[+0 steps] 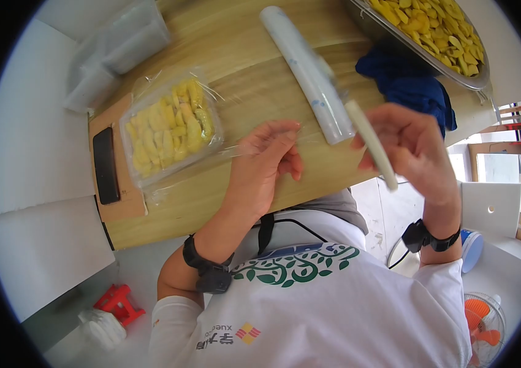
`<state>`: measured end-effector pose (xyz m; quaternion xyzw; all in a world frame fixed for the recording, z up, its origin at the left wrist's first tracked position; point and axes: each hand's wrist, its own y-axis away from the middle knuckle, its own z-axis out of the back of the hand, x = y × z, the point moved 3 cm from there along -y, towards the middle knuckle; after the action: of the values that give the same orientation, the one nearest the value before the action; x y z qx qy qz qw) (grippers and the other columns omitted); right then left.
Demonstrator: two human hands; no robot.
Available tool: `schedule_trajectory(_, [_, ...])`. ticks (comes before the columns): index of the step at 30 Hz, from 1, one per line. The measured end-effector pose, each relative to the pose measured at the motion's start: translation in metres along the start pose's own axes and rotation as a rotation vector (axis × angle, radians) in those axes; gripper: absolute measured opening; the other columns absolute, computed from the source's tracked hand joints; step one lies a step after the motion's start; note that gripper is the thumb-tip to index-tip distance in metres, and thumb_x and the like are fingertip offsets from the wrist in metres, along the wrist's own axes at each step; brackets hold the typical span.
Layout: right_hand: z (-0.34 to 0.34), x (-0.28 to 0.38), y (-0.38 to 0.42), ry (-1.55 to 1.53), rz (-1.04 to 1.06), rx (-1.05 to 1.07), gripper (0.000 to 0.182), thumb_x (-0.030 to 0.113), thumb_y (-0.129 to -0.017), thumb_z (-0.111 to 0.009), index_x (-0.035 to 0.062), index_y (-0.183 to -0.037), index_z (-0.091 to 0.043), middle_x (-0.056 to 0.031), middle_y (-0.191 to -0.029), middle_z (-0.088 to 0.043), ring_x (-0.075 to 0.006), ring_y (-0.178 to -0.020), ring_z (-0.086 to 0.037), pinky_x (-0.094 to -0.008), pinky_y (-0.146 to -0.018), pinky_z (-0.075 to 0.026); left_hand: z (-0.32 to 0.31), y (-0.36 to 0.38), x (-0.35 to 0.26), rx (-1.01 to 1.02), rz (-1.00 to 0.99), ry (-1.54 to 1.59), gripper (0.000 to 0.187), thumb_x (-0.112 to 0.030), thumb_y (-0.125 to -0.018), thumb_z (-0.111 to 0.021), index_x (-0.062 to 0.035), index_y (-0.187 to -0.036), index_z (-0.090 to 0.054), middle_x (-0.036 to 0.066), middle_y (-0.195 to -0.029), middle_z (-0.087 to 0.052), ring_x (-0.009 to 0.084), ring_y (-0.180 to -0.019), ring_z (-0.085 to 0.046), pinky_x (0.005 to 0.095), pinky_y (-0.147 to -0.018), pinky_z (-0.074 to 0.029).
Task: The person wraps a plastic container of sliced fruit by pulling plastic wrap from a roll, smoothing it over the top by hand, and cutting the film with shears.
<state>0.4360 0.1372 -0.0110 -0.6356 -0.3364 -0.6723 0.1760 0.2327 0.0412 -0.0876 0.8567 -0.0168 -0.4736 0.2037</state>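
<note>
My left hand (263, 156) is over the wooden table with its fingers curled and thumb pressed to the index finger, pinching clear cling film (231, 150) that stretches towards a tray. That clear plastic tray (141, 182) holds yellow fruit pieces (171, 122) under wrinkled film. My right hand (410, 144) grips a knife by its long cream handle (372, 144); the blade is blurred above the film roll. The roll of cling film (306, 73) lies slantwise between my hands, apart from the left one.
A metal pan (420, 49) heaped with yellow slices stands at the far right beside a blue cloth (407, 80). A black phone (106, 165) rests on cardboard (127, 207) at the left. Clear plastic containers (119, 52) sit behind. An orange fan (484, 322) is low right.
</note>
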Motion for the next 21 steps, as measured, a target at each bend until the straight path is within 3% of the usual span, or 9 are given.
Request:
schedule_trajectory(4, [-0.027, -0.020, -0.001, -0.126, -0.135, 0.165, 0.034, -0.001, -0.090, -0.057, -0.0095, -0.122, -0.061, -0.0143, -0.093, -0.073, -0.0166, -0.075, -0.072, -0.0260, -0.068, -0.059, 0.001, -0.001, 0.002, 0.010, -0.003, 0.027, 0.016, -0.015, -0.100, -0.064, -0.0007, -0.106, -0.065, 0.003, -0.081, -0.061, 0.0134, -0.065, -0.062, 0.0280, -0.056, -0.052])
schedule_trajectory(6, [-0.027, -0.031, -0.005, -0.125, -0.241, 0.149, 0.030, 0.007, -0.092, -0.069, -0.0108, -0.116, -0.064, -0.0092, -0.092, -0.073, -0.0091, -0.079, -0.067, -0.0212, -0.067, -0.052, 0.000, 0.000, 0.000, -0.006, -0.003, 0.031, 0.013, -0.015, -0.101, -0.065, -0.0027, -0.102, -0.064, 0.003, -0.081, -0.062, 0.0128, -0.065, -0.063, 0.0283, -0.055, -0.052])
schedule_trajectory(7, [-0.025, -0.031, -0.004, -0.126, -0.243, 0.147, 0.030, 0.007, -0.092, -0.069, -0.0108, -0.116, -0.064, -0.0092, -0.092, -0.073, -0.0091, -0.079, -0.067, -0.0212, -0.067, -0.052, 0.001, -0.001, 0.001, -0.006, 0.000, 0.031, 0.013, -0.015, -0.101, -0.065, -0.0027, -0.102, -0.064, 0.003, -0.081, -0.062, 0.0128, -0.065, -0.063, 0.0283, -0.055, -0.052])
schedule_trajectory(13, [0.001, -0.034, 0.010, -0.067, -0.225, -0.003, 0.025, 0.006, -0.096, -0.065, -0.0098, -0.115, -0.065, -0.0099, -0.092, -0.073, -0.0114, -0.078, -0.070, -0.0218, -0.067, -0.053, 0.000, -0.001, 0.000, 0.005, -0.010, -0.021, 0.013, -0.016, -0.101, -0.064, -0.0032, -0.103, -0.065, 0.004, -0.083, -0.063, 0.0126, -0.066, -0.063, 0.0292, -0.055, -0.051])
schedule_trajectory(15, [0.011, -0.039, 0.015, -0.030, -0.111, -0.113, 0.028, 0.013, -0.098, -0.062, -0.0067, -0.117, -0.065, -0.0089, -0.085, -0.072, -0.0133, -0.071, -0.072, -0.0215, -0.060, -0.053, -0.001, -0.001, -0.001, 0.000, -0.035, -0.026, 0.013, -0.016, -0.101, -0.064, -0.0029, -0.103, -0.065, 0.005, -0.087, -0.064, 0.0138, -0.067, -0.063, 0.0296, -0.055, -0.050])
schedule_trajectory(16, [0.014, -0.036, 0.018, -0.095, -0.165, -0.112, 0.025, 0.007, -0.097, -0.063, -0.0101, -0.115, -0.063, -0.0112, -0.093, -0.072, -0.0124, -0.077, -0.070, -0.0225, -0.066, -0.054, -0.002, -0.001, -0.001, 0.001, -0.029, -0.026, 0.013, -0.016, -0.101, -0.064, -0.0029, -0.103, -0.065, 0.005, -0.087, -0.064, 0.0138, -0.067, -0.063, 0.0296, -0.055, -0.050])
schedule_trajectory(19, [0.017, -0.041, 0.024, -0.108, -0.191, -0.135, 0.025, 0.008, -0.097, -0.064, -0.0092, -0.116, -0.063, -0.0101, -0.091, -0.070, -0.0122, -0.076, -0.069, -0.0227, -0.067, -0.054, -0.005, -0.002, -0.002, 0.002, -0.042, -0.059, 0.016, -0.016, -0.101, -0.064, -0.0002, -0.104, -0.062, 0.010, -0.087, -0.066, 0.0169, -0.066, -0.064, 0.0287, -0.057, -0.050])
schedule_trajectory(21, [0.014, -0.044, 0.028, -0.111, -0.182, -0.135, 0.026, 0.009, -0.097, -0.065, -0.0088, -0.115, -0.062, -0.0093, -0.091, -0.069, -0.0119, -0.075, -0.069, -0.0227, -0.068, -0.054, -0.006, -0.001, -0.003, -0.048, -0.056, -0.074, 0.017, -0.016, -0.101, -0.064, 0.0007, -0.105, -0.061, 0.013, -0.097, -0.068, 0.0177, -0.069, -0.065, 0.0287, -0.058, -0.050])
